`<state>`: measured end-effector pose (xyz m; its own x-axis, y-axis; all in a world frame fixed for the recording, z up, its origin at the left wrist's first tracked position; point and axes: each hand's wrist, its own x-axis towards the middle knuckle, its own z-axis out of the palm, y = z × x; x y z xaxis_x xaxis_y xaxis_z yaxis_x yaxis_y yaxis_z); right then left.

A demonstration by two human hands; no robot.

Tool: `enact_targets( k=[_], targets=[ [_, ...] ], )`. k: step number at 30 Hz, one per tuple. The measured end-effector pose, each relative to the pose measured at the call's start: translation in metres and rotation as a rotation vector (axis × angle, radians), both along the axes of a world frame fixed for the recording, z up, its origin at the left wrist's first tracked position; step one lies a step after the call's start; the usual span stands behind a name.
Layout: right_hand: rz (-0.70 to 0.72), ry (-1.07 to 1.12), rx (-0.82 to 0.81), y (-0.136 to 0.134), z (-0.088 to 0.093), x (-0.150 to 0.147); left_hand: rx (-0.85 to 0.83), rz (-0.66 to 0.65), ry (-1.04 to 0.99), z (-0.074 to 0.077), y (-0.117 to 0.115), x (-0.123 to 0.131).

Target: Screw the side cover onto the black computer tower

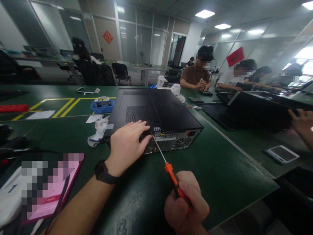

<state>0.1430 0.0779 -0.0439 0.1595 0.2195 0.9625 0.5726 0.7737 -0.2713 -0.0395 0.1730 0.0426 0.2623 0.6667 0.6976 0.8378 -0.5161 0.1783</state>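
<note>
A black desktop computer case lies on its side on the green table, with its rear panel turned toward me. My left hand rests on the case's near edge, fingers stretched over the top and thumb at the rear edge. My right hand is wrapped round the orange and black handle of a screwdriver. The screwdriver's thin shaft slants up to the rear edge of the case, its tip beside my left thumb. Whether the tip sits in a screw is too small to tell.
Left of the case are a blue tray with small parts and a crumpled white glove. A pink folder lies near left. At right, another person's hand touches an open black case; a phone lies nearer.
</note>
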Motion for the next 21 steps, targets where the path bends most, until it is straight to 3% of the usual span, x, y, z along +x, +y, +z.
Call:
enact_targets(
  k=[7, 12, 16, 21],
  targets=[
    [0.044, 0.026, 0.011, 0.001, 0.008, -0.004, 0.013, 0.010, 0.010, 0.000, -0.001, 0.001],
    [-0.013, -0.051, 0.015, -0.002, 0.019, -0.003, 0.006, 0.003, 0.005, 0.001, -0.001, 0.001],
    [0.000, -0.111, -0.037, -0.004, 0.014, 0.002, 0.003, 0.003, 0.006, 0.001, -0.002, 0.001],
    [0.054, 0.046, 0.025, -0.001, 0.009, -0.005, -0.003, 0.003, 0.000, 0.000, -0.001, 0.001]
  ],
)
